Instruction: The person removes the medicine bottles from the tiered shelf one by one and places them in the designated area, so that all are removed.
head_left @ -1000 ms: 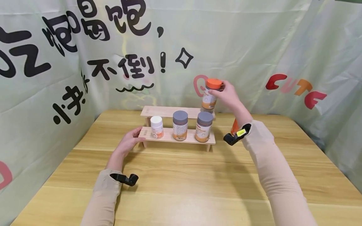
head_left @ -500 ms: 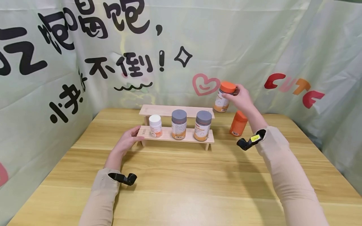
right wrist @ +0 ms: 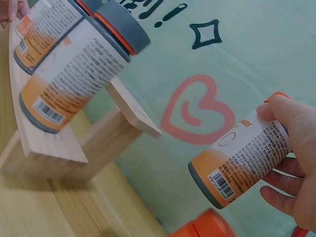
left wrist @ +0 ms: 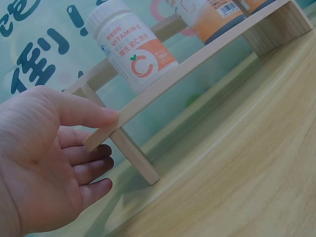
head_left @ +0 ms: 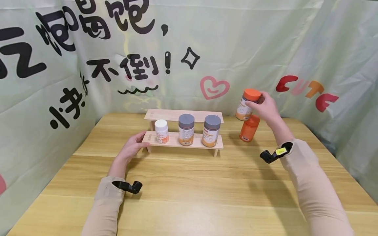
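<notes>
My right hand (head_left: 267, 105) grips a supplement bottle (right wrist: 240, 153) with an orange lid and a white-orange label. It hangs in the air, right of the rack, and overlaps the top of an orange bottle (head_left: 248, 130) in the head view. My left hand (left wrist: 54, 148) holds the left end of the two-tier wooden rack's (head_left: 189, 146) lower shelf, thumb on the board and fingers below. On this shelf stand a white vitamin C bottle (left wrist: 133, 49) and two grey-lidded bottles (head_left: 186, 129) (head_left: 211, 131).
The rack's upper shelf (head_left: 183, 115) lies behind the lower one, with no bottle on it. The wooden table (head_left: 183, 193) extends in front. A printed fabric backdrop (head_left: 251, 46) rises behind and at both sides of the table.
My right hand has carried the orange-lidded bottle rightward, from over the right end of the upper shelf to above the orange bottle. The left hand stays at the rack.
</notes>
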Action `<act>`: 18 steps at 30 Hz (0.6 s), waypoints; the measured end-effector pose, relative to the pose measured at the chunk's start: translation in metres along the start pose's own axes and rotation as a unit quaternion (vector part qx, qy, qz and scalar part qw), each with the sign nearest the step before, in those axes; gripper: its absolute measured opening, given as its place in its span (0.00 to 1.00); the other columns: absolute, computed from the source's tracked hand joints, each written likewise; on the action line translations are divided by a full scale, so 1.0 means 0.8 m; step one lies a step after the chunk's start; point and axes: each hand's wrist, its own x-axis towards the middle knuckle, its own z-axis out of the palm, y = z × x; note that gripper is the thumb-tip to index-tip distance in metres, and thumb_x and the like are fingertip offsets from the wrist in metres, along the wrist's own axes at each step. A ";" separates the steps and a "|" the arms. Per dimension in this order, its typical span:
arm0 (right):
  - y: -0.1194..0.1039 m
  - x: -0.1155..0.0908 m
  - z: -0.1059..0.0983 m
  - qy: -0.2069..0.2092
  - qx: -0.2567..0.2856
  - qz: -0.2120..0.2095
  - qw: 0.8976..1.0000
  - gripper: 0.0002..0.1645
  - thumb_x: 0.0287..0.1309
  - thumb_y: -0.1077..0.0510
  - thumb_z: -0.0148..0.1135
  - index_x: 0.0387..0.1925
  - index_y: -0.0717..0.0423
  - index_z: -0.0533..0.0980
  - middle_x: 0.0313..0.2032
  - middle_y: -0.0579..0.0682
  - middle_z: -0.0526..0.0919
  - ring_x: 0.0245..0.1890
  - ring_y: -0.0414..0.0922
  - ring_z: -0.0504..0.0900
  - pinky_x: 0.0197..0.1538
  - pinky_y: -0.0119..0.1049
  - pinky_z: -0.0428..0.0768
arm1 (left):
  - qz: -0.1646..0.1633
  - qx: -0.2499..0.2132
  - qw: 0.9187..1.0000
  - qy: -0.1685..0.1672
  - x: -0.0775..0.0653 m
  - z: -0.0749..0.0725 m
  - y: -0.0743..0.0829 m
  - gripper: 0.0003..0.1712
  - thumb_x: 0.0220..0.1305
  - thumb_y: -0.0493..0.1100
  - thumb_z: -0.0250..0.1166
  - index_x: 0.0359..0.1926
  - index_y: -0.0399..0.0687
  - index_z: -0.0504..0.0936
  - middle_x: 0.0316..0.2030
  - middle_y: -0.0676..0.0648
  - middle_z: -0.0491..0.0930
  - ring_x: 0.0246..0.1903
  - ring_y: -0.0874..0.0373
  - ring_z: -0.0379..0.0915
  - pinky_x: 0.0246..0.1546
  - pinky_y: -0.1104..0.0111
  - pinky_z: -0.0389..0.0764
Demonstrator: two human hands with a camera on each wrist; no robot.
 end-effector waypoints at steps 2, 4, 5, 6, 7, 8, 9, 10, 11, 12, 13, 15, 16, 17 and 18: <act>0.004 -0.001 -0.006 0.008 -0.002 0.000 1.000 0.41 0.59 0.47 0.58 0.64 0.66 0.55 0.57 0.65 0.67 0.54 0.57 0.67 0.58 0.51 0.66 | -0.001 0.002 1.000 0.001 0.000 0.000 0.000 0.42 0.60 0.32 0.58 0.69 0.30 0.44 0.69 0.31 0.46 0.67 0.42 0.43 0.67 0.55 0.48; 0.009 -0.001 -0.012 0.016 -0.003 0.000 1.000 0.41 0.59 0.46 0.57 0.64 0.66 0.55 0.57 0.65 0.67 0.53 0.56 0.66 0.58 0.51 0.66 | -0.002 0.003 1.000 0.001 0.000 0.000 0.000 0.42 0.60 0.32 0.58 0.69 0.30 0.44 0.68 0.31 0.46 0.67 0.41 0.44 0.67 0.55 0.48; 0.011 -0.001 -0.015 0.021 -0.003 -0.001 1.000 0.40 0.59 0.46 0.57 0.64 0.65 0.56 0.57 0.64 0.67 0.53 0.56 0.66 0.58 0.51 0.67 | -0.002 0.004 1.000 0.001 0.000 0.000 0.000 0.42 0.61 0.32 0.58 0.69 0.30 0.44 0.68 0.31 0.46 0.67 0.42 0.44 0.67 0.55 0.48; 0.013 -0.001 -0.018 0.026 -0.004 -0.002 1.000 0.40 0.59 0.46 0.57 0.64 0.65 0.56 0.57 0.64 0.67 0.52 0.55 0.67 0.57 0.50 0.67 | -0.003 0.004 1.000 0.002 0.000 0.000 0.000 0.42 0.61 0.32 0.58 0.69 0.30 0.44 0.68 0.31 0.46 0.67 0.42 0.44 0.67 0.55 0.48; 0.015 -0.001 -0.020 0.031 -0.005 -0.003 1.000 0.40 0.59 0.46 0.57 0.64 0.65 0.56 0.56 0.63 0.67 0.51 0.54 0.67 0.56 0.49 0.68 | -0.003 0.004 1.000 0.002 -0.001 -0.001 0.000 0.42 0.61 0.32 0.58 0.69 0.30 0.44 0.68 0.32 0.46 0.67 0.42 0.44 0.67 0.55 0.48; 0.018 -0.001 -0.023 0.035 -0.006 -0.004 0.999 0.40 0.59 0.46 0.56 0.63 0.65 0.56 0.55 0.63 0.67 0.50 0.53 0.67 0.55 0.48 0.68 | -0.003 0.004 1.000 0.002 0.000 -0.001 0.000 0.42 0.61 0.32 0.58 0.69 0.30 0.44 0.68 0.32 0.46 0.67 0.42 0.44 0.67 0.55 0.48; 0.020 -0.002 -0.026 0.039 -0.009 -0.003 0.999 0.40 0.59 0.46 0.56 0.64 0.65 0.56 0.55 0.62 0.66 0.49 0.52 0.67 0.54 0.48 0.68 | -0.002 0.004 1.000 0.001 0.000 -0.001 0.000 0.42 0.61 0.32 0.58 0.69 0.30 0.44 0.68 0.32 0.46 0.67 0.42 0.44 0.67 0.55 0.48; 0.023 -0.002 -0.028 0.042 -0.009 -0.003 0.999 0.40 0.59 0.46 0.56 0.64 0.65 0.56 0.55 0.62 0.66 0.48 0.51 0.67 0.53 0.47 0.68 | -0.002 0.003 1.000 0.002 0.000 -0.001 0.000 0.42 0.61 0.32 0.58 0.69 0.30 0.44 0.69 0.32 0.46 0.67 0.42 0.44 0.67 0.55 0.48; 0.025 -0.003 -0.031 0.045 -0.010 -0.003 0.999 0.40 0.59 0.45 0.56 0.64 0.65 0.56 0.54 0.61 0.66 0.47 0.49 0.67 0.52 0.46 0.68 | -0.002 0.003 1.000 0.002 -0.001 -0.001 0.000 0.42 0.61 0.32 0.58 0.69 0.30 0.44 0.69 0.32 0.46 0.68 0.42 0.44 0.67 0.56 0.48; 0.028 -0.003 -0.034 0.049 -0.012 -0.004 0.999 0.40 0.59 0.45 0.56 0.64 0.65 0.56 0.53 0.60 0.66 0.46 0.48 0.67 0.51 0.44 0.69 | -0.001 0.003 1.000 0.002 0.000 -0.001 -0.001 0.42 0.61 0.32 0.58 0.69 0.30 0.44 0.69 0.32 0.46 0.68 0.42 0.43 0.67 0.56 0.48; 0.030 -0.004 -0.036 0.053 -0.013 -0.003 0.999 0.40 0.59 0.45 0.56 0.64 0.65 0.56 0.53 0.60 0.66 0.46 0.47 0.67 0.51 0.44 0.69 | 0.001 0.003 1.000 0.002 0.000 -0.001 -0.001 0.42 0.61 0.32 0.58 0.69 0.30 0.44 0.69 0.32 0.46 0.68 0.42 0.43 0.67 0.56 0.48; 0.034 -0.006 -0.041 0.060 -0.018 0.001 0.998 0.41 0.59 0.45 0.56 0.65 0.65 0.55 0.54 0.60 0.66 0.46 0.47 0.67 0.51 0.44 0.69 | 0.002 0.001 1.000 0.002 0.000 -0.001 -0.001 0.41 0.61 0.32 0.57 0.69 0.30 0.45 0.69 0.32 0.46 0.68 0.42 0.43 0.67 0.56 0.48; 0.037 -0.006 -0.044 0.063 -0.019 0.004 0.998 0.42 0.59 0.45 0.56 0.65 0.65 0.55 0.54 0.60 0.66 0.46 0.46 0.67 0.51 0.43 0.68 | 0.003 0.001 1.000 0.001 0.000 -0.001 -0.001 0.42 0.61 0.32 0.57 0.69 0.30 0.44 0.69 0.32 0.46 0.68 0.42 0.43 0.67 0.56 0.48; 0.039 -0.007 -0.046 0.067 -0.023 0.008 0.997 0.42 0.59 0.44 0.56 0.65 0.65 0.55 0.54 0.60 0.66 0.46 0.46 0.67 0.51 0.43 0.68 | 0.004 0.002 1.000 0.001 -0.001 -0.001 -0.001 0.41 0.61 0.32 0.57 0.69 0.29 0.44 0.69 0.32 0.46 0.68 0.42 0.43 0.67 0.56 0.48; 0.041 -0.008 -0.049 0.071 -0.025 0.012 0.997 0.42 0.59 0.44 0.56 0.65 0.65 0.55 0.55 0.61 0.66 0.46 0.46 0.67 0.51 0.43 0.68 | 0.004 0.002 1.000 0.000 -0.001 -0.002 -0.001 0.41 0.61 0.32 0.57 0.69 0.29 0.45 0.69 0.32 0.46 0.68 0.42 0.43 0.67 0.56 0.48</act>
